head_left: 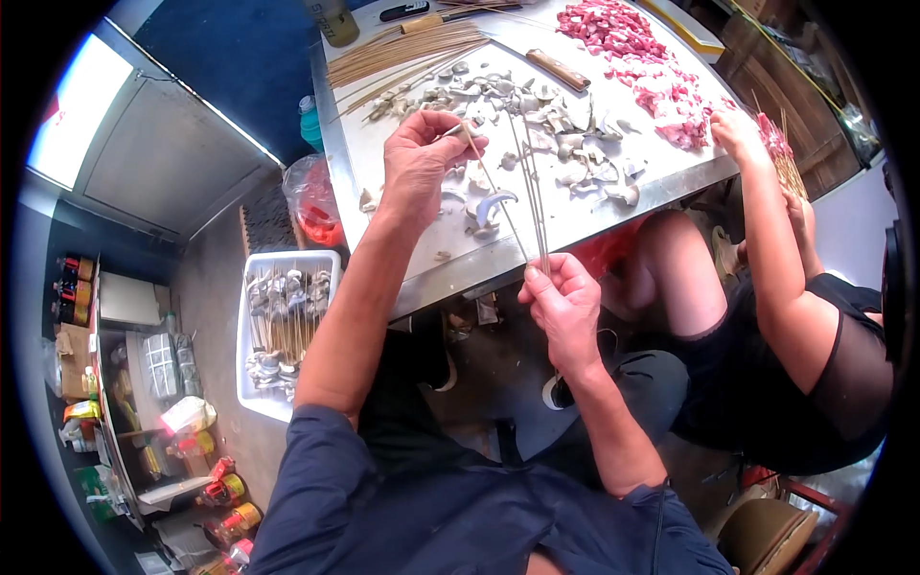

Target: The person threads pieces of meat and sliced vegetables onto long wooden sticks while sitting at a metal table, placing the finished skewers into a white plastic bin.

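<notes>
Over the table's near left part, my left hand [418, 158] pinches a small mushroom piece [468, 128] at the upper end of a slanted bamboo skewer. My right hand [565, 305], beyond the table's near edge, is closed around the lower ends of several bamboo skewers [536, 206]. One of them leans toward my left fingers; the others point up and away over the table. Loose grey-white mushroom pieces [575, 171] lie scattered past both hands. A larger curved mushroom piece [491, 209] lies between them, behind the slanted skewer.
Bare skewers [407, 50] lie at the far left near a wooden-handled knife [558, 70]. Red and pale meat chunks [671, 105] are heaped far right. A co-worker's hand [738, 131] holds skewered meat there. A white bin [243, 331] of mushroom skewers stands at left.
</notes>
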Demonstrator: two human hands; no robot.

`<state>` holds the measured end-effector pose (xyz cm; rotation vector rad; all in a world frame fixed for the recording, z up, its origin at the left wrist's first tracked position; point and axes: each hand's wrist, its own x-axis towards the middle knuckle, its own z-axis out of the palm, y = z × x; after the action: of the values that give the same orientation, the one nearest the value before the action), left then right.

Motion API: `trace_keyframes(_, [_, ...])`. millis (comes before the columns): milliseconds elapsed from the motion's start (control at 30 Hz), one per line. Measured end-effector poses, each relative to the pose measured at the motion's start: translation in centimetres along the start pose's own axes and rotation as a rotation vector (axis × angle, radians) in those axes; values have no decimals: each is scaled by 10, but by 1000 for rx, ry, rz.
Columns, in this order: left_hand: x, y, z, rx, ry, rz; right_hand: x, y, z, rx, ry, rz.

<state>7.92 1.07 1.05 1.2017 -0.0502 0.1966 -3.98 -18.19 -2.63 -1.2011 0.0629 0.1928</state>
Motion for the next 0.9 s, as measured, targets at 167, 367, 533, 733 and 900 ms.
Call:
trace_keyframes(167, [0,2,3,-166,28,-22,0,0,0,-3,-1,11])
trace_keyframes(367, [0,4,2,-242,16,2,-1,0,-1,-15,2,-9])
trace_keyframes(533, [0,5,4,-222,17,93,-1,-2,-1,-11,-9,-15])
trace_keyframes(733, [-1,3,4,-175,6,149,0,-1,-3,-23,-16,-16])
trace_keyframes(900, [-1,4,4,-42,-71,245,-1,-3,-3,-29,-13,-31])
